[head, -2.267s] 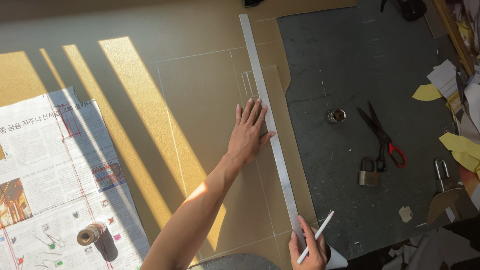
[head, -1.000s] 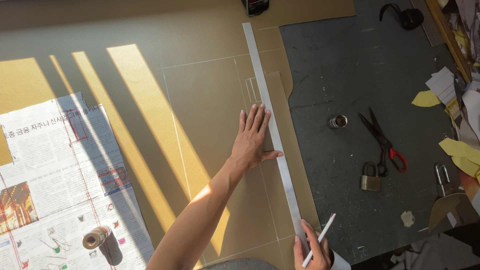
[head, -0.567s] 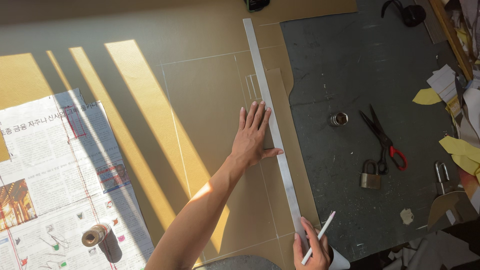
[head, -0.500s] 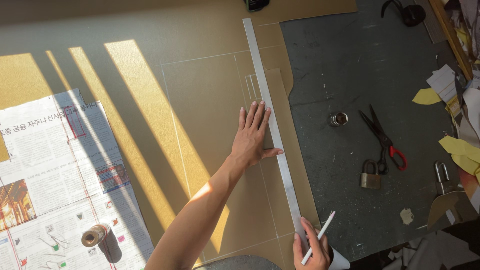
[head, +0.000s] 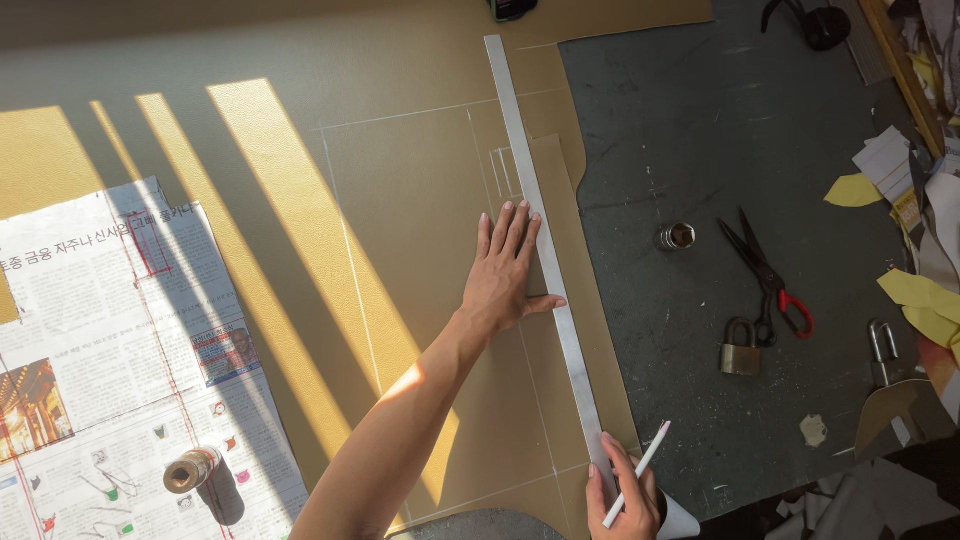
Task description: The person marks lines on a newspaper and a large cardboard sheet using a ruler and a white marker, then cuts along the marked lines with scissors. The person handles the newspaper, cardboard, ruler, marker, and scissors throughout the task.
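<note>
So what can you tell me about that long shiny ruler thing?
The ruler is a long, thin, flat strip that looks like silvery metal. It lies flat on the tan sheet, running from near the top edge down towards the person, leaning a little to the right. The left hand presses flat beside it, thumb reaching onto the strip. The right hand, holding a white pencil, covers its lower end. Pale drawn lines run beside it.
</note>
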